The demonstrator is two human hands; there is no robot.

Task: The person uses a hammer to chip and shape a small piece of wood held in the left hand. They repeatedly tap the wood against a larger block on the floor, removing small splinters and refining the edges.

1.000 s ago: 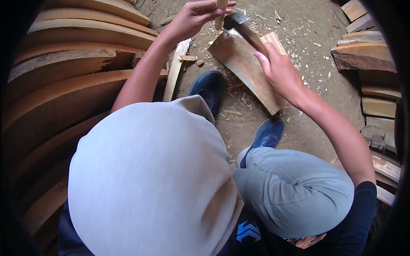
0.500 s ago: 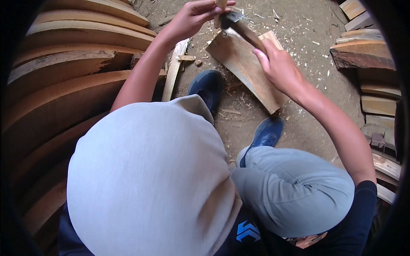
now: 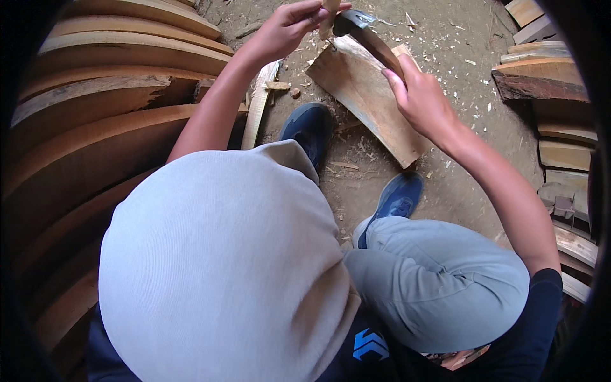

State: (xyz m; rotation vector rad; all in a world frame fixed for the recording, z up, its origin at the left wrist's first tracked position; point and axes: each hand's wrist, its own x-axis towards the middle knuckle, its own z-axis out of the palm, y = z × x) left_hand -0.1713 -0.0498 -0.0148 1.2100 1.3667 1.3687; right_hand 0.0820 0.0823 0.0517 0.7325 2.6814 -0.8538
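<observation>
At the top edge, my left hand [image 3: 297, 22] is closed around a narrow wooden piece [image 3: 329, 19], held up on end; its upper part runs out of view. My right hand [image 3: 420, 95] grips the wooden handle of a hatchet [image 3: 379, 48]. The hatchet's dark metal head with a shiny edge is right beside the wooden piece, and I cannot tell if they touch. Under both lies a broad, thick plank [image 3: 372, 105], slanting across the ground between my shoes, with the wooden piece's lower end by its far end.
Curved boards [image 3: 121, 54] are stacked along the left, and more cut timber [image 3: 541, 79] lines the right. A thin strip of wood [image 3: 258, 108] lies by my left shoe [image 3: 309, 127]. Chips and shavings litter the dirt floor [image 3: 461, 114].
My right hand has shifted slightly, and the hatchet head has moved up and to the right, showing more of its shiny edge. My left hand and the wooden piece have barely moved.
</observation>
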